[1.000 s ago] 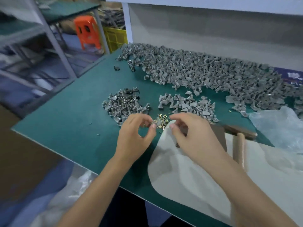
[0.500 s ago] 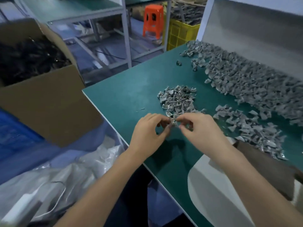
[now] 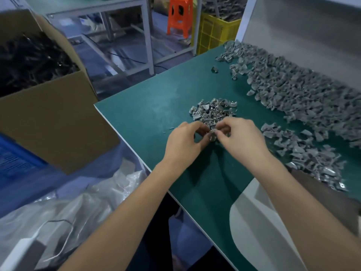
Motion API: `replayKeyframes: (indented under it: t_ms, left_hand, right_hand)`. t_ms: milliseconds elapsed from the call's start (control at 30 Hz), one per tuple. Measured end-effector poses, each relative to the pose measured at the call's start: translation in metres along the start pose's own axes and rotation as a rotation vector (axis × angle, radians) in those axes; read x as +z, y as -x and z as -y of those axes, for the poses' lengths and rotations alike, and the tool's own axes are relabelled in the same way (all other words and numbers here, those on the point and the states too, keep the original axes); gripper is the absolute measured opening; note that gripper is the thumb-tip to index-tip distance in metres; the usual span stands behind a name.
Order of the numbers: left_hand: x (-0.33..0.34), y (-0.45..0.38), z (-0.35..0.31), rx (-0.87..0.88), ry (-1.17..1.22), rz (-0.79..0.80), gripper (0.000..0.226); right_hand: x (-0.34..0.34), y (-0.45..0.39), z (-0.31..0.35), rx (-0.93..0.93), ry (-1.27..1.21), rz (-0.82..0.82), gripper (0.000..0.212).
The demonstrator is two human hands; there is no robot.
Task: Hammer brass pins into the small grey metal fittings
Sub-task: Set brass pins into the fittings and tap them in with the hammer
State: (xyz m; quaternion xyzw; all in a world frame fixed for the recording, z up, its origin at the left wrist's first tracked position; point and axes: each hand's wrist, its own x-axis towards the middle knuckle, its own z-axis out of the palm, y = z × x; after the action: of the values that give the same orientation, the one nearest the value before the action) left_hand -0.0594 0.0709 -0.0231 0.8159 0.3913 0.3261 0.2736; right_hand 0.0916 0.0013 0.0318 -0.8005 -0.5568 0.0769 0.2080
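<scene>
Your left hand and right hand meet fingertip to fingertip, both pinching one grey fitting between them, just above the tabletop. It sits equally near both hands, beside the small pile; its long axis and any pin are too small to tell.

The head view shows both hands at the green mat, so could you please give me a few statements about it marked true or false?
1. Both hands, left hand and right hand, pinch one small grey fitting between them. True.
2. A hammer is in the right hand. False: no hammer is held.
3. The small pile lies just beyond the hands on the green mat. True.
4. The cardboard box stands on the mat. False: it stands beside the table, to the left.
5. The orange stool is on the floor behind. True.
</scene>
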Motion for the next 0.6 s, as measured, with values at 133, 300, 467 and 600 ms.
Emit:
replayKeyframes:
  t_ms: [133,300,467,600]
  left_hand:
    - [0.002,-0.005,0.004,-0.036,0.019,-0.002,0.011]
    - [0.003,-0.004,0.008,-0.149,0.184,-0.026,0.021]
    - [0.0,0.005,-0.003,-0.095,0.26,-0.077,0.015]
    - [0.02,0.02,-0.037,0.046,0.269,0.058,0.014]
  right_hand:
    - [0.006,-0.008,0.003,0.056,-0.022,-0.009,0.014]
    - [0.006,-0.008,0.001,0.096,-0.073,-0.05,0.014]
    - [-0.032,0.014,-0.039,0.14,-0.114,-0.247,0.011]
    - [-0.048,0.048,-0.07,0.229,-0.088,-0.259,0.011]
